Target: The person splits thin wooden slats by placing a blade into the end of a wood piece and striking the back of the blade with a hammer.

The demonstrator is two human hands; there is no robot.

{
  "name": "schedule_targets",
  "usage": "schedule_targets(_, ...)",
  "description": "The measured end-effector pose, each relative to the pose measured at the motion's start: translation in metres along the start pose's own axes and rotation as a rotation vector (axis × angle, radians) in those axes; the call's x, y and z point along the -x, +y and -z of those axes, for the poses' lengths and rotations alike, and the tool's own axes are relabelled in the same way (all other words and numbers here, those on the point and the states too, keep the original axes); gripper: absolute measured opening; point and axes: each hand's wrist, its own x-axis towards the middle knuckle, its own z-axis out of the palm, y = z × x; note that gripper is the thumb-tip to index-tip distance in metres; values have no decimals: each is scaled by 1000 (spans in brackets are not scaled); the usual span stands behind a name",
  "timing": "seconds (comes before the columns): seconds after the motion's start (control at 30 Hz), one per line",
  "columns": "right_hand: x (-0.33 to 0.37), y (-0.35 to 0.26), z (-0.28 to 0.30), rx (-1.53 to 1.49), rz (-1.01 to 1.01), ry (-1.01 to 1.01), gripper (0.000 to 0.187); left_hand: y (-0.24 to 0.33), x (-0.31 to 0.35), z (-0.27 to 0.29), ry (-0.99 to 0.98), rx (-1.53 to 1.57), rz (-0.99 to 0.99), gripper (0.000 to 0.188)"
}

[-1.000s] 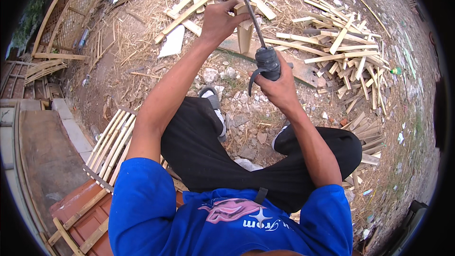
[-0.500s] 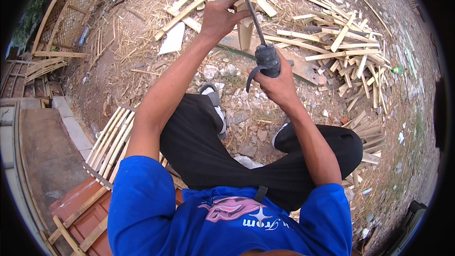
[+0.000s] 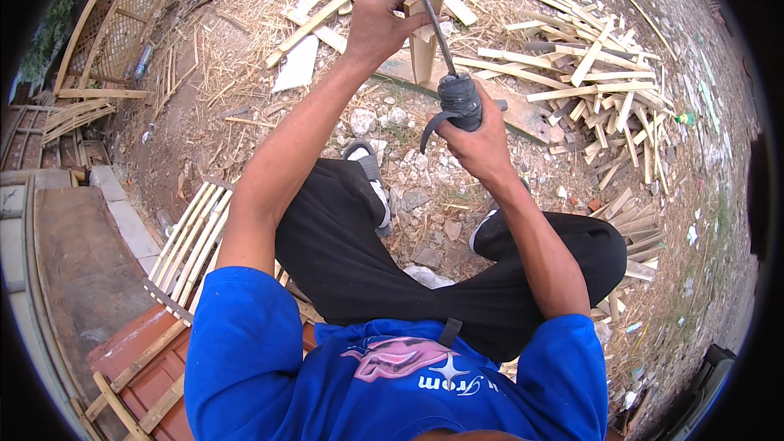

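My left hand (image 3: 380, 28) grips the upper end of a pale wooden piece (image 3: 422, 57), which stands upright over a plank (image 3: 523, 118) on the ground. In my right hand (image 3: 482, 139) is a long, thin, dark-bladed tool (image 3: 460, 98), its thick handle wrapped in black. A curved black strip hangs from the handle toward the left. The blade points away from me and passes just right of the wooden piece's top; I cannot tell whether they touch. My fingers partly hide both the wood and the handle.
Split wood strips (image 3: 604, 73) lie heaped at the right, with more strips (image 3: 327, 16) beyond my left hand. Stones (image 3: 363, 122) and straw litter the ground between my feet. A slatted wooden panel (image 3: 192, 237) lies at my left, and lattice (image 3: 122, 16) stands far left.
Almost nothing differs. The tool's handle and my right hand have shifted very slightly up and left; my left hand keeps its hold on the wooden piece.
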Motion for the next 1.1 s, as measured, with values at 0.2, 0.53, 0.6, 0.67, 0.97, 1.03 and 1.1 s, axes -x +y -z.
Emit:
schedule_targets(0.2, 2, -2, 0, -2, -11, 14, 37, 0, 0, -1, 4, 24, -6, 36)
schedule_targets(0.53, 1, -2, 1, 17, -10, 10, 35, 0, 0, 1, 11, -45, -51, 36)
schedule_targets(0.6, -1, 2, 1, 23, 27, 12, 35, -3, -1, 0, 27, -26, -60, 38)
schedule_targets(0.67, -1, 2, 1, 30, 62, 16, 35, -4, -1, -3, 34, -4, -55, 38)
schedule_targets(0.97, -2, -1, 2, 64, 18, 33, 36, 9, 0, 2, 36, -2, 10, 40)
schedule_targets(1.03, -2, -1, 2, 67, -10, 28, 36, 13, 0, 2, 33, 24, 42, 40)
schedule_targets(1.1, -2, -1, 3, 68, 5, 31, 36, 16, -1, 4, 5, 10, 56, 42)
